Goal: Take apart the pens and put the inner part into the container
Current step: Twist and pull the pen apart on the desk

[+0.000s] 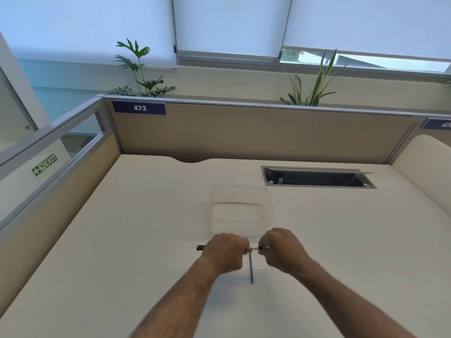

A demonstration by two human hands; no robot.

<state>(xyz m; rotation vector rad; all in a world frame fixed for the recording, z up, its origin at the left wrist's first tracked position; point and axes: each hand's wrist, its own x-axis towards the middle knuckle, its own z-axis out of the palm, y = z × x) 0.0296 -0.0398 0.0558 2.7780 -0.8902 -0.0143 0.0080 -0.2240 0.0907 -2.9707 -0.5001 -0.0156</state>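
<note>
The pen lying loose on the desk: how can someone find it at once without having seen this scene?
Start at the clear plastic container in the middle of the white desk. Just in front of it, both hands hold a black-ended pen crosswise. The loose pen lies on the desk beneath them, thin, grey-blue, pointing toward the person, untouched.

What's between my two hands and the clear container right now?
Nothing: in the head view, only bare desk separates the left hand and right hand, gripping a pen, from the container.
</note>
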